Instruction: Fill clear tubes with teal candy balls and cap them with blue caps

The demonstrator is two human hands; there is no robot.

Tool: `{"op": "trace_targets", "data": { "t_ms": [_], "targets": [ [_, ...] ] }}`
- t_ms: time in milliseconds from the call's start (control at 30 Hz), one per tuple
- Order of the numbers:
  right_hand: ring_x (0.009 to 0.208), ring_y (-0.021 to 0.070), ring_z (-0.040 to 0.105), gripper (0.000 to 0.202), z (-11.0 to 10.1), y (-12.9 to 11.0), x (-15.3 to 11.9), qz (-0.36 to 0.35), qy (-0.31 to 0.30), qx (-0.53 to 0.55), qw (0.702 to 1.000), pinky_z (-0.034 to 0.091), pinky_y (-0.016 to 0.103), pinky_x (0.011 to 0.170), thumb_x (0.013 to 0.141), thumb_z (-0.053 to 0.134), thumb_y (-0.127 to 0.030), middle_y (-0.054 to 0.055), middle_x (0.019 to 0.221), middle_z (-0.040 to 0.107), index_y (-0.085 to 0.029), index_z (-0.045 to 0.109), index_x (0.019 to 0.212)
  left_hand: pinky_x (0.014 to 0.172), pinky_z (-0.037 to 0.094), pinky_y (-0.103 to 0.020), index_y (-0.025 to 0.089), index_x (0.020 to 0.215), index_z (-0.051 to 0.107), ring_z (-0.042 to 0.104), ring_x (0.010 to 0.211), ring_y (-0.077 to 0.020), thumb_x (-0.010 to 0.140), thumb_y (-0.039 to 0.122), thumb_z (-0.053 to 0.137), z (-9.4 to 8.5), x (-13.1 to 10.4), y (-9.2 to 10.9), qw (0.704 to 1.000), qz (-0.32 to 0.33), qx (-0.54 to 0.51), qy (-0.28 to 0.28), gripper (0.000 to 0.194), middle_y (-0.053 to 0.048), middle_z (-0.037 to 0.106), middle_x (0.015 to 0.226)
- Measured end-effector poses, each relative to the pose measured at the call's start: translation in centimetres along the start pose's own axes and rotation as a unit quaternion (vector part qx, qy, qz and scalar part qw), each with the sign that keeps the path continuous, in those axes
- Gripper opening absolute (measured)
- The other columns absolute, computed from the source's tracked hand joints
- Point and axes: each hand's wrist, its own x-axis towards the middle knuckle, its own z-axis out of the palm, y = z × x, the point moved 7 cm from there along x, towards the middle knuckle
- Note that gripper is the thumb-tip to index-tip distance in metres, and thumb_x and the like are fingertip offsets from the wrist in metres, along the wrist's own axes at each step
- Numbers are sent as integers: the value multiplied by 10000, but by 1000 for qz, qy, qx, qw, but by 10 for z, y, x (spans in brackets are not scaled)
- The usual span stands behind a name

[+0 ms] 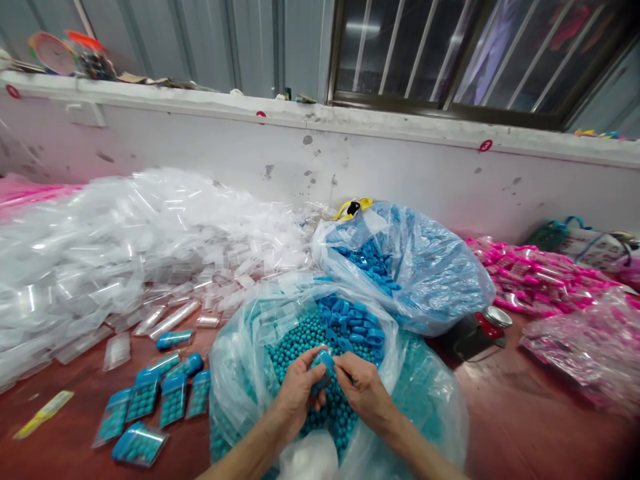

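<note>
Best to keep the packet point(324, 361) low over the open bag point(237, 377), right above the beads point(343, 427), so as to catch any spill. Left hand point(297, 385): grasping the packet, thumb along its side. Right hand point(367, 392): fingertips curled against its blue end; impossible to tell from this angle whether pinching or only pressing. Probably worth squaring the blue end before pushing, and steadying the sides without squeezing thin plastic out of shape. Press evenly, edge to edge, then check for gaps.

In the bag's mouth, small, smooth, round teal beads, heaped loosely, with glossy moulded caps point(353, 323) toward the back. Around them, thin, milky film, crumpled and folded. To the left on the dull red surface point(60, 453), filled packets point(145, 393): flat, clear, bead-lumpy, blue-topped. Beyond these, a shiny heap of clear sleeves point(100, 260), flat and stiff-looking. Past the beads, a wrinkled, translucent sack point(440, 267) of blue pieces; beside it, a dark jar point(467, 341), metal-lidded. Farther right, glossy pink pieces point(540, 280). At the back, a pale, chipped wall point(400, 173).
</note>
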Motion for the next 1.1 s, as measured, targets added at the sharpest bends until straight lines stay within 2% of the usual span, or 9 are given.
{"op": "trace_targets", "data": {
  "t_ms": [133,367,500,600,667,767,867,967,1100],
  "targets": [
    [562,104,516,194,0,8,0,61,10,68,996,389,204,557,824,428,-200,-6,654,579,-167,609,764,321,308,-175,155,1129,425,468,355,-65,608,391,641,4,-3,7,999,12,49,-3,611,39,553,650],
    [670,124,531,178,4,5,-3,40,-27,103,994,424,234,629,801,436,-195,-2,712,567,-187,614,795,323,296,-171,172,1100,425,455,347,-59,652,385,586,-4,-6,2,997,21,65,44,521,64,495,613],
    [552,107,524,208,9,31,1,185,-64,277,941,462,231,499,690,552,-255,-22,731,545,-185,583,883,358,359,-182,193,1083,404,533,410,-94,657,409,595,-3,-8,4,996,3,87,-28,514,36,539,678],
    [462,94,497,414,7,44,7,250,-22,342,905,480,264,481,625,610,-270,-39,686,539,-161,545,1019,330,329,-170,201,1044,395,533,403,-106,670,427,574,-4,-9,7,990,5,132,-45,473,55,502,622],
    [538,127,547,465,1,40,10,231,15,306,923,496,293,545,652,601,-269,-7,749,584,-154,527,1096,310,292,-159,208,1033,400,477,371,-76,686,406,558,-4,-10,11,985,30,170,-23,430,72,459,609],
    [908,216,576,408,3,14,11,143,-20,199,969,460,372,806,757,526,-285,78,1037,606,-170,531,1149,348,314,-165,226,1120,390,395,391,-42,724,353,534,-2,-11,19,979,77,190,15,440,64,464,673],
    [1245,266,300,698,18,-7,3,93,-101,116,984,304,424,990,699,618,-299,128,1356,347,-164,329,1320,537,417,-208,203,1165,413,476,554,-84,746,321,524,0,-12,27,977,129,168,39,449,23,525,755],
    [1266,288,249,1034,27,-15,-3,80,-129,51,987,298,428,993,560,736,-277,172,1394,227,-136,121,1380,746,415,-255,175,1109,489,522,825,-163,736,325,553,3,-13,33,975,159,152,27,407,-31,573,883],
    [1087,285,472,1004,26,-23,-2,53,-99,-6,994,433,413,852,580,695,-248,165,1245,399,-141,96,1379,763,407,-261,170,1064,505,518,848,-169,740,350,559,8,-15,31,981,151,125,-4,374,-33,582,879]
  ]
}}
